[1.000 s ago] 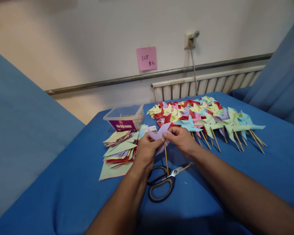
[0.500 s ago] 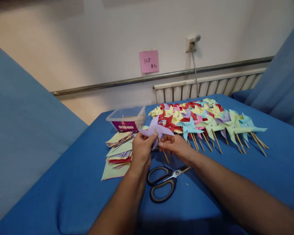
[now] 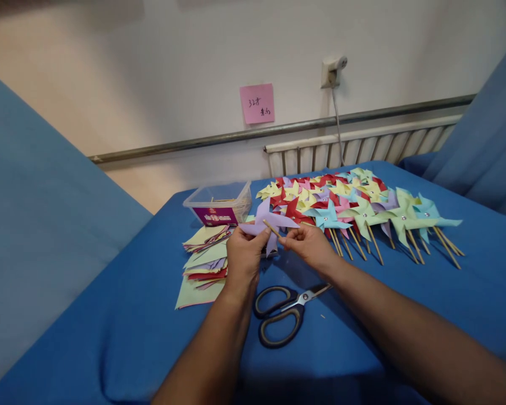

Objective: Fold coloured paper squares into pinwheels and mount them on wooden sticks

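Note:
My left hand (image 3: 243, 260) pinches a purple paper pinwheel (image 3: 266, 223) by its lower edge, just above the blue table (image 3: 109, 337). My right hand (image 3: 309, 247) grips the thin wooden stick (image 3: 272, 228) that lies across the pinwheel's middle. Both hands hover close together. Black-handled scissors (image 3: 283, 313) lie shut on the cloth right below my wrists.
A stack of coloured paper squares (image 3: 204, 260) lies left of my hands. Behind it stands a clear plastic box (image 3: 220, 203). Several finished pinwheels on sticks (image 3: 354, 208) cover the table's far right. A radiator (image 3: 354, 149) and a pink note (image 3: 257, 103) are on the wall.
The stick has swung from pointing down toward the scissors to lying nearly flat across the pinwheel. My hands have risen slightly with the purple pinwheel.

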A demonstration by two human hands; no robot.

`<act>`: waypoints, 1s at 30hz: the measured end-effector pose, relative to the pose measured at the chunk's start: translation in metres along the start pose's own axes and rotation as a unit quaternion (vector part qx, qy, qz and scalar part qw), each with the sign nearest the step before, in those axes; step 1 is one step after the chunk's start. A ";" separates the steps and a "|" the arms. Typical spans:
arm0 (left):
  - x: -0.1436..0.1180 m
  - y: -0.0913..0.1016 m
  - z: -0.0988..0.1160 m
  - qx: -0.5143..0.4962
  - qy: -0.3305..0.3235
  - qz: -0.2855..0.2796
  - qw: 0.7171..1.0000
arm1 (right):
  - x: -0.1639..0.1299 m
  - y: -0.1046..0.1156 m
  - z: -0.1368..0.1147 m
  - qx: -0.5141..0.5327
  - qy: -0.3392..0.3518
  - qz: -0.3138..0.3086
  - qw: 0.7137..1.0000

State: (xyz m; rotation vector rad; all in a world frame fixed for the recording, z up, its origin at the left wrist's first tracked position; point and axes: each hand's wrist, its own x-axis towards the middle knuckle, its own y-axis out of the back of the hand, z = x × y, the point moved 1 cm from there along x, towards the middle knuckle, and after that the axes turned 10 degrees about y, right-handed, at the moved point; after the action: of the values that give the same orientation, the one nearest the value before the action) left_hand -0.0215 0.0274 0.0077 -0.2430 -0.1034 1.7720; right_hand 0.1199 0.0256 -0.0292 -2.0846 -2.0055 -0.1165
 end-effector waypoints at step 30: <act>-0.009 0.000 0.014 -0.020 -0.088 0.008 0.996 | -0.009 -0.003 -0.018 0.162 -0.020 0.006 0.987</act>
State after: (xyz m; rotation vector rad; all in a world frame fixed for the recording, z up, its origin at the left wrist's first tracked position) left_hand -0.0230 0.0192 0.0225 -0.1163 -0.2629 1.8064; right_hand 0.1183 0.0126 -0.0134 -1.9059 -1.8848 0.2407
